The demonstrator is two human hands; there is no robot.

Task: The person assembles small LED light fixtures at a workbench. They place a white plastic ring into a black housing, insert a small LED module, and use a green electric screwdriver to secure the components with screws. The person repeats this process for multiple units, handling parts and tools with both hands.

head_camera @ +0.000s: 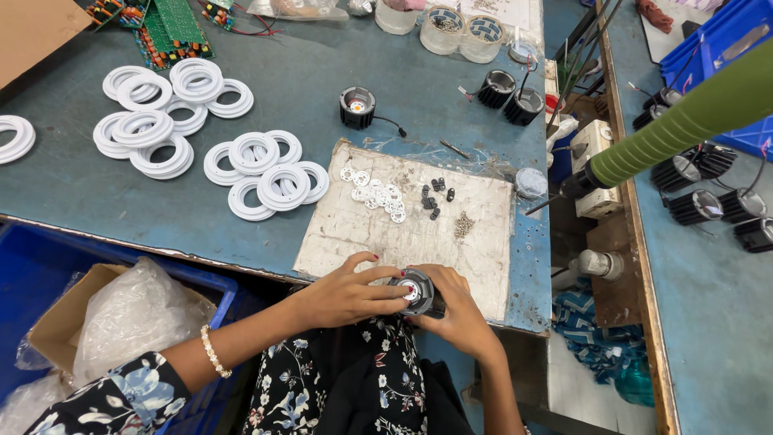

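Observation:
My left hand point(348, 292) and my right hand point(452, 304) hold a small round black lamp housing point(414, 293) between them at the near edge of the table. Left fingers press on its white centre, and the right hand cups its side. It sits at the near end of a worn white board point(378, 238). On that board lie small white lens discs point(375, 191), several black caps point(435, 196) and a little pile of screws point(464, 225).
White plastic rings point(266, 171) lie in stacks on the blue-grey table point(298, 89). Another black housing point(357, 107) with a wire, clear jars point(460, 32), circuit boards point(171, 31), a green-handled tool point(684, 125), more black housings point(700, 181) at right, and a blue crate with bags point(121, 314) stand around.

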